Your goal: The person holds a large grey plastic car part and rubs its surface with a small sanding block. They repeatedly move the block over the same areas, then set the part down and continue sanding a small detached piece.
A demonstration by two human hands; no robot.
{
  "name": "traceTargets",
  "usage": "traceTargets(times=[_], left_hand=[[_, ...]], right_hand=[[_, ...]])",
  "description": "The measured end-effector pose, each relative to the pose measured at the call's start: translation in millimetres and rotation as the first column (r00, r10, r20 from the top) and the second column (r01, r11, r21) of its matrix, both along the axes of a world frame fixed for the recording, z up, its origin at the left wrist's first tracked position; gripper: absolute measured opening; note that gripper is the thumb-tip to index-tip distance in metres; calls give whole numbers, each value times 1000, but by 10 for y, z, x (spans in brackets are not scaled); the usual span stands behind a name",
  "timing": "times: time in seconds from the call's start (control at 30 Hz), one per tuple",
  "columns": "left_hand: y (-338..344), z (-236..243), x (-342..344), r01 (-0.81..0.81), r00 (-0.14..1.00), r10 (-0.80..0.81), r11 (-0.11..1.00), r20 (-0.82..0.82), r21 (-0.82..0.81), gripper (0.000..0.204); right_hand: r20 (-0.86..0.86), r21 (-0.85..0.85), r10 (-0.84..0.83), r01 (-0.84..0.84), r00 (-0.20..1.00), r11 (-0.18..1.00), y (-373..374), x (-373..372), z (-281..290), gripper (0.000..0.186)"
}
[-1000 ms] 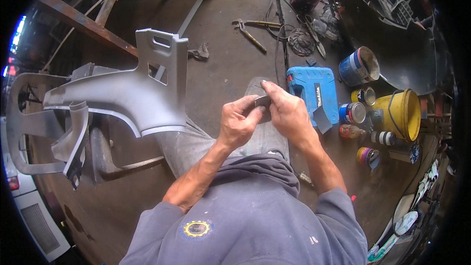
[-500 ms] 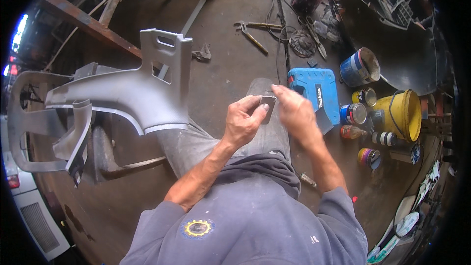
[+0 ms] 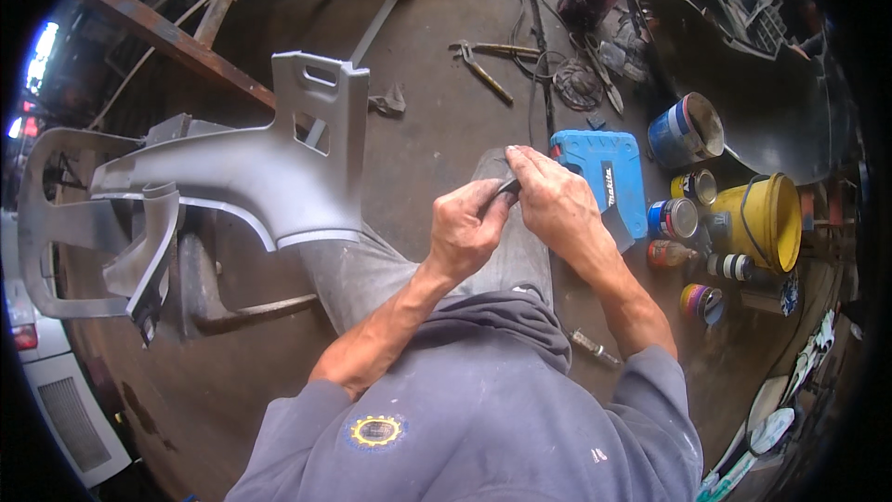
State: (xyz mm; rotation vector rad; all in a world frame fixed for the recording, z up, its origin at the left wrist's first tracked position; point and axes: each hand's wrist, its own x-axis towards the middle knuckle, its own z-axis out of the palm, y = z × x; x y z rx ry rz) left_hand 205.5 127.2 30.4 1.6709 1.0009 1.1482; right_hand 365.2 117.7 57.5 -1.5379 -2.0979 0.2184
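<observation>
Both hands' fingers (image 3: 492,200) pinched shut — on a small dark piece (image 3: 507,188).

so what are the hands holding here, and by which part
A small dark folded piece, maybe sandpaper, pinched at its edges between the fingertips of the left hand and right hand.

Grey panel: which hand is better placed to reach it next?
Left, probably. The left hand is nearer the grey panel, on the person's left. Both hands pinch a small grey piece; the right hand is farther away.
</observation>
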Motion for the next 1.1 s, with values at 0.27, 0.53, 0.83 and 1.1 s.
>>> traceTargets(times=[0.27, 0.53, 0.83, 1.1], left_hand=[[-58, -20, -10, -67, 998, 67, 995, 2, 77, 12], [53, 23, -19, 3, 997, 6, 994, 78, -109, 12], [66, 66, -8, 12, 999, -10, 999, -46, 33, 13], [95, 50, -13, -7, 1000, 7, 998, 7, -61, 7]], right_hand=[[-22, -46, -42, 41, 999, 998, -157, -19, 3, 45], [-94, 88, -57, 66, 994, 994, -119, 52, 163, 45], [-34, 90, -14, 17, 999, 996, -155, -122, 89, 44], [-75, 47, -7, 11, 997, 999, -183, -200, 44, 46]])
